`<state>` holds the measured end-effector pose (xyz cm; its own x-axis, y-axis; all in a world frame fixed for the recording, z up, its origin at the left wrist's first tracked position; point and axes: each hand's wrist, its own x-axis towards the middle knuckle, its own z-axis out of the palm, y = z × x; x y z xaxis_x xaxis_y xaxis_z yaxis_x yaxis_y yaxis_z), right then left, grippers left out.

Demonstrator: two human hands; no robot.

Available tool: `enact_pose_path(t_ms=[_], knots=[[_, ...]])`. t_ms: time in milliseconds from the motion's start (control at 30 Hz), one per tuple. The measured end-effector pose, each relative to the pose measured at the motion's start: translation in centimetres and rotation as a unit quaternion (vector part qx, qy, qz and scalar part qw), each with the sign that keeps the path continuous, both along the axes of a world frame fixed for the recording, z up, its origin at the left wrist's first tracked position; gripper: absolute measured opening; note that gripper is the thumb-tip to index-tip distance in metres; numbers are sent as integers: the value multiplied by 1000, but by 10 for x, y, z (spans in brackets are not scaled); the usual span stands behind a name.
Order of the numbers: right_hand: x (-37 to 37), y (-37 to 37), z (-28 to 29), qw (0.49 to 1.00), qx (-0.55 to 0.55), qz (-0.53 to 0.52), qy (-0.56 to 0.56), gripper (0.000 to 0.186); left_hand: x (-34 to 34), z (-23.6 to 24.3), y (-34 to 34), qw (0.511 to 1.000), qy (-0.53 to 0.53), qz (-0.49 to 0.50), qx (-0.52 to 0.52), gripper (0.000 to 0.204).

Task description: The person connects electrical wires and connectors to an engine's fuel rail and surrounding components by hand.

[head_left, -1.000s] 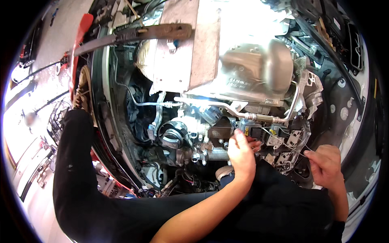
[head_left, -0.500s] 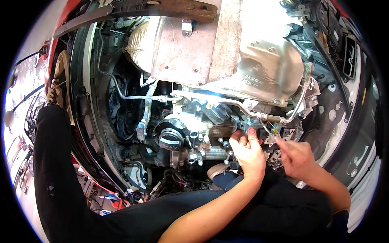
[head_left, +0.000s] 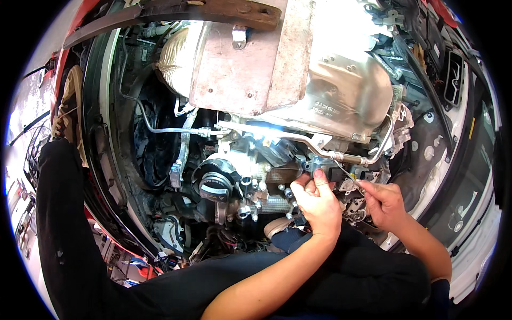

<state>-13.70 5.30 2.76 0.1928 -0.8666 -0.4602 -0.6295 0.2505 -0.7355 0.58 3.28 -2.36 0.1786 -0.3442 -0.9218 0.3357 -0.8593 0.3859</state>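
Note:
My left hand [head_left: 320,208] is closed on a small grey part [head_left: 319,163] at the front of the engine, thumb pressed against its near side. A dark connector-like block [head_left: 335,174] sits just right of that thumb. To the right, my right hand [head_left: 385,205] pinches a thin metal rod [head_left: 348,172] between thumb and fingers. The rod slants up and left, its far end beside the dark block. Whether the tip touches the block I cannot tell. Above both hands runs a bent metal pipe [head_left: 309,143].
A black oil filler cap [head_left: 214,186] stands left of my hands. Behind the pipe are a shiny heat shield [head_left: 346,96] and a dusty flat cover [head_left: 234,74]. A worn bar [head_left: 213,13] crosses the top. My legs in black trousers [head_left: 69,213] straddle the engine bay.
The view has shifted slightly, moving the engine a little left in the picture. My right hand has turned a little, and the rod shows more clearly. My left hand keeps its hold.

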Motion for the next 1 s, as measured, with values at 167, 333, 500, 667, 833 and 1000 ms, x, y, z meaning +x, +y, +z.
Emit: enact_pose_path(t_ms=[167,333,500,667,833,1000], knots=[[15,10,3,982,57,-160,-85,30,-1,1,-3,1000,14,18,-4,33],[25,-4,6,985,52,-140,-83,28,2,-8,7,998,-27,-43,-39,30],[37,-21,15,957,219,-138,-130,29,5,-7,7,998,1,-9,-58,30],[53,-33,-17,993,90,-20,-79,32,25,-7,-12,998,-23,-57,4,40],[57,-44,-21,989,109,79,-56,22,39,-11,-15,997,40,-61,-15,34],[59,-65,-14,986,135,91,-33,18,39,-14,-21,988,-16,-155,9,29]])
